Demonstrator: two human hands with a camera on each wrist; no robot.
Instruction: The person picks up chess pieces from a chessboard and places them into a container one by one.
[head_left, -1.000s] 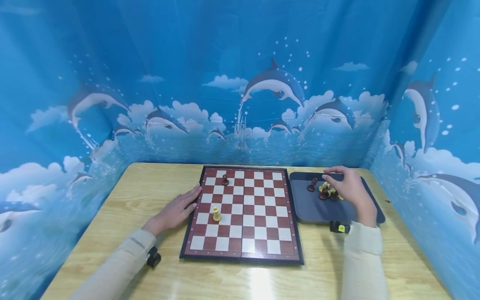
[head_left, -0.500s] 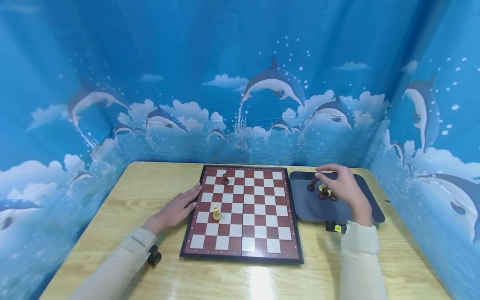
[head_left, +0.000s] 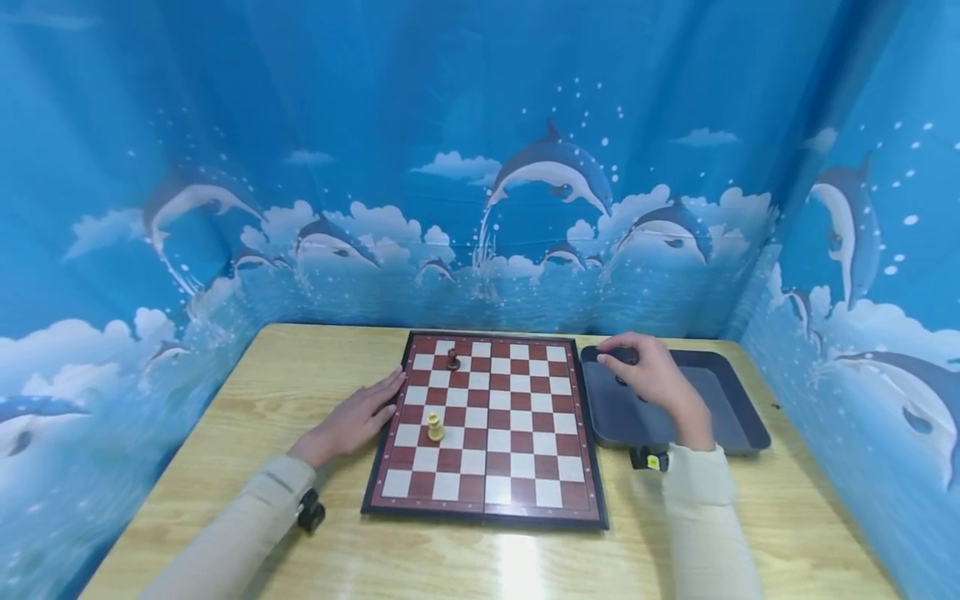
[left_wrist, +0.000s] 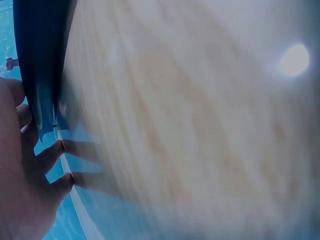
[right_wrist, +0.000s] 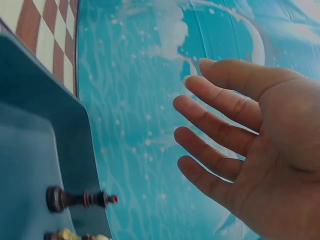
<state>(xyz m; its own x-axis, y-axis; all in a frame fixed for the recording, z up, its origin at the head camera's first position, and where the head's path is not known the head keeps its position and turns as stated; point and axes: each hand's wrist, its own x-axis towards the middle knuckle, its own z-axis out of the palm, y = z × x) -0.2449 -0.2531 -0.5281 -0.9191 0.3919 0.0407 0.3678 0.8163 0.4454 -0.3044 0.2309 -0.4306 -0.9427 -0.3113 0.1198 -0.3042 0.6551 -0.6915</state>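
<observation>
My left hand (head_left: 352, 417) lies with extended fingers along the left edge of the chessboard (head_left: 498, 508); the left wrist view shows its fingers (left_wrist: 50, 152) beside the board's dark side. A cream rook-like chess piece (head_left: 435, 427) and a dark chess piece (head_left: 452, 360) stand on the board's left half. Over the left part of a dark grey tray hovers my right hand (head_left: 652, 379). Its fingers are loosely bent, thumb near index, and hold nothing in the right wrist view. Below it a tall dark chess piece (right_wrist: 75, 199) stands in the tray. Other pieces there are mostly hidden.
The grey tray (head_left: 738, 425) sits right of the board, close to it. Both are on a light wooden table (head_left: 300, 367). A blue dolphin-print curtain (head_left: 465, 167) encloses the back and sides.
My right hand has moved left across the tray, and now covers most of the pieces seen earlier. My left hand and the pieces on the board have stayed put.
</observation>
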